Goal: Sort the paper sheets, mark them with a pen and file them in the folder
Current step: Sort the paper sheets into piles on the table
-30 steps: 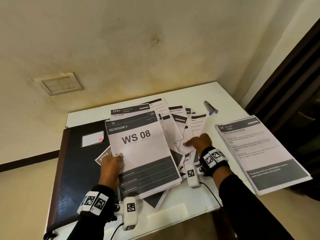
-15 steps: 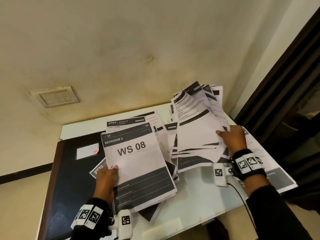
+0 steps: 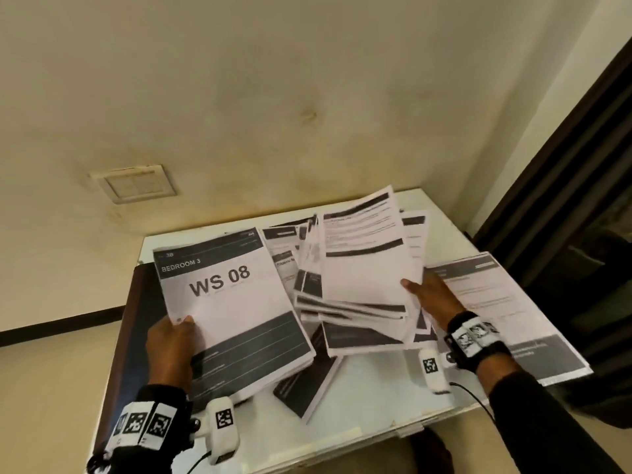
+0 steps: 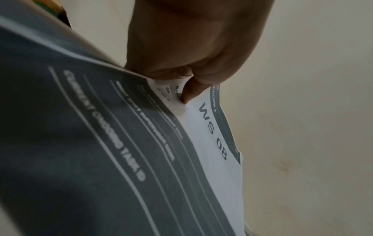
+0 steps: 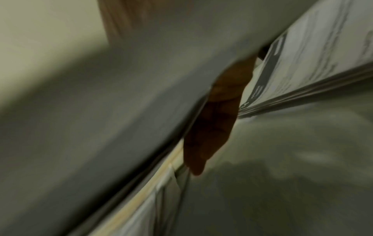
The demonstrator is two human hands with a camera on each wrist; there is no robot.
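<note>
Paper stack (image 3: 236, 302) hiding folder (image 3: 128, 323), left hand (image 3: 171, 343) gripping, right-wrist view blurred

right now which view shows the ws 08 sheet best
The head view: the whole WS 08 sheet shows, held by the left hand. The left wrist view shows it close, skewed and blurred; the right wrist view does not show it.

Matt printed paper sheets (image 3: 225, 295) lie over a smooth white table (image 3: 369, 401) and a dark leather-look folder (image 3: 126, 340).
</note>
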